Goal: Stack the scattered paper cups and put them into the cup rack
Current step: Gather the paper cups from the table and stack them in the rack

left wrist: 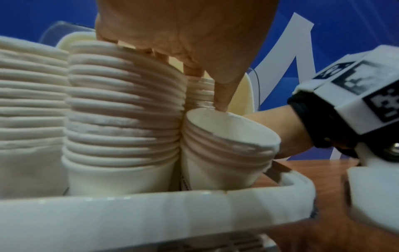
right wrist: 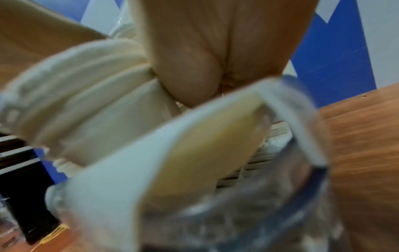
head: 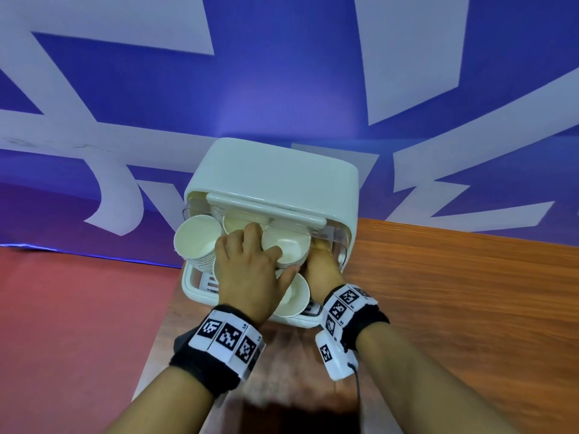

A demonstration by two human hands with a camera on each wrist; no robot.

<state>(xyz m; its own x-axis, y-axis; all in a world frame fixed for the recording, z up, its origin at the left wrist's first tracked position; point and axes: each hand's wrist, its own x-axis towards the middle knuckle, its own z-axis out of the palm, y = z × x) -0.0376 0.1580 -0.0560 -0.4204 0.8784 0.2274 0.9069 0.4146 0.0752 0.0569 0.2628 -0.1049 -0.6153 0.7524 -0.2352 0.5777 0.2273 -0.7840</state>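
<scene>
The white cup rack [head: 272,183] with a clear lid stands on the wooden table, holding several stacks of white paper cups. My left hand [head: 250,264] lies spread over the stack tops. In the left wrist view its fingers rest on the tall stack [left wrist: 123,119] and its thumb touches the rim of a short stack [left wrist: 228,145]. My right hand [head: 322,261] reaches into the rack's right side beside a cup stack [head: 286,245]. Its fingers [right wrist: 190,76] press against the side of that stack [right wrist: 86,110], with the thumb seemingly on the other side. The fingertips are hidden in the head view.
The rack sits at the table's far left corner against a blue and white wall banner [head: 282,73]. Bare wooden table top [head: 470,308] spreads to the right. Red floor [head: 78,324] lies to the left, beyond the table edge.
</scene>
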